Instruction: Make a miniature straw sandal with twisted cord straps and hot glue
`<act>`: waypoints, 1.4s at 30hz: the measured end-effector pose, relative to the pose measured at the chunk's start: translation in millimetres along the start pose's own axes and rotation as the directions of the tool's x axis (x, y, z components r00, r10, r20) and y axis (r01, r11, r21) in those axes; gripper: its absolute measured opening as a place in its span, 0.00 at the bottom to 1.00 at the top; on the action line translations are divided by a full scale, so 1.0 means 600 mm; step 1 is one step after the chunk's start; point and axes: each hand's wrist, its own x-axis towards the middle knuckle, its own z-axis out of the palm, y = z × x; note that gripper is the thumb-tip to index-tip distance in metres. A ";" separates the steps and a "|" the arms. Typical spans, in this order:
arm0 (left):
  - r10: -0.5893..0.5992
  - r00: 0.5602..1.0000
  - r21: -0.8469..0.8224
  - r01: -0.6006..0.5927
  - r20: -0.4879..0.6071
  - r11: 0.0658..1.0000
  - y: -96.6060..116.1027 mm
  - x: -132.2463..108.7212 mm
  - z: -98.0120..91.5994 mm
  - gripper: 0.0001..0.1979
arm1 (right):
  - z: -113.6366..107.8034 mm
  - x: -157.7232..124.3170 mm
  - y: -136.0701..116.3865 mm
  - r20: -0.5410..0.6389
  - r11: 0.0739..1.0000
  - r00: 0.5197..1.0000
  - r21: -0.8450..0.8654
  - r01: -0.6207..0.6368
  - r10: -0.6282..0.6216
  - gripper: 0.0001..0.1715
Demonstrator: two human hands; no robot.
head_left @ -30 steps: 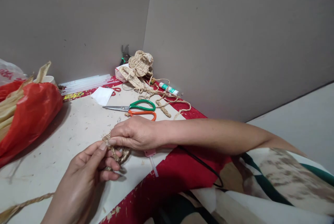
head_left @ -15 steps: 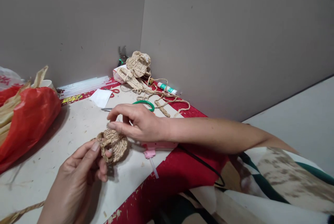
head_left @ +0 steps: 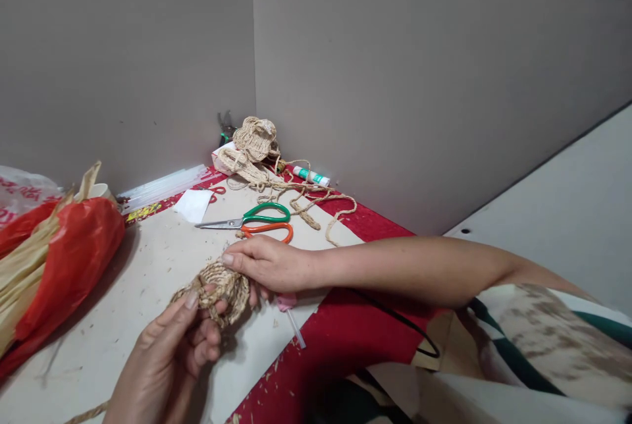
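A small woven straw piece (head_left: 220,286) is held just above the pale work board (head_left: 123,292). My left hand (head_left: 168,355) pinches its left edge between thumb and curled fingers. My right hand (head_left: 269,265) reaches in from the right, fingers curled over the piece's right side and touching it. A braided straw cord (head_left: 83,414) trails off toward the lower left from under my left hand. A pink glue gun (head_left: 287,302) lies partly hidden beneath my right hand, its clear glue stick (head_left: 296,330) pointing toward me.
Scissors with green and orange handles (head_left: 251,221) lie behind my right hand. Further back are a woven straw heap (head_left: 251,144) with loose cords, a glue tube (head_left: 311,176), glue sticks (head_left: 162,182) and white paper (head_left: 193,205). A red bag of husks (head_left: 54,259) fills the left side.
My right hand lifted off the straw piece half a second ago, then came back down onto its right side. The piece turned in my left hand. The view shifted downward slightly.
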 end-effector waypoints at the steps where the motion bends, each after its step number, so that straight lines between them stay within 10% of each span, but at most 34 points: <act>1: -0.006 1.000 -0.004 0.006 0.006 1.000 -0.001 -0.001 0.001 0.17 | 0.000 0.000 -0.004 -0.007 0.999 1.000 0.039 -0.029 0.029 0.14; 42: 0.136 0.991 0.343 -0.130 0.005 0.930 0.004 -0.008 -0.019 0.19 | -0.002 -0.003 -0.040 -0.110 0.980 0.982 -0.143 0.139 -0.156 0.15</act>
